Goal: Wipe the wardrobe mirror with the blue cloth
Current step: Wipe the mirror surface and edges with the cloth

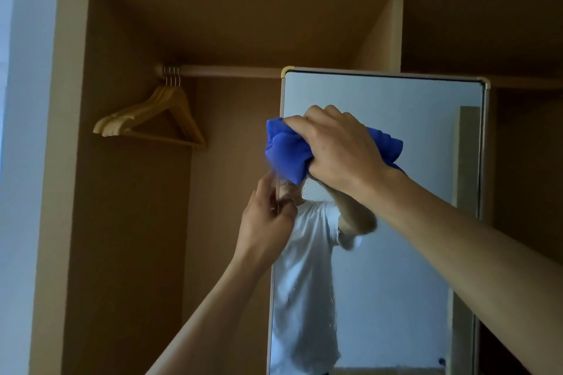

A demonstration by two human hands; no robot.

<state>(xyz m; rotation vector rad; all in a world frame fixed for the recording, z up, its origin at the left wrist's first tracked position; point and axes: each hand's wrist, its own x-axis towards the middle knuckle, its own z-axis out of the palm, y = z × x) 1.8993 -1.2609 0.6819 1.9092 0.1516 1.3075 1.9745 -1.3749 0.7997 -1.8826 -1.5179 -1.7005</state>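
Two bare forearms reach up into view, one from 6 o'clock and one from 4 o'clock, both nearly straight. The right hand (338,146), knuckles toward the camera and wrist bent, is clenched round a bunched, soft blue microfibre cloth (286,152). It holds the cloth against the glass just past the centre of the view, at the mirror's upper left. Folds of the cloth bulge out on both sides of the fist, and its left end overlaps the mirror's left edge.

Just below it, toward 6 o'clock, the left hand (265,219) grasps that same edge, fingers curled round it and thumb pointing up.

The one tall rectangular wardrobe mirror (396,268) fills the span from 3 to 6 o'clock. It is smooth glass in a thin pale frame (380,70) with rounded corners. Small droplets speckle the glass under the cloth. The glass reflects a white short-sleeved shirt and a raised arm.

Behind stands the open wardrobe (128,222), flat matte tan board with a lighter front edge. At 11 o'clock one round, pale wooden rail (228,70) runs across it. From the rail's left end, at 10 o'clock, hang triangular light-wood hangers (152,119) on thin metal hooks, packed together. There are at least three; the exact count is hard to tell.
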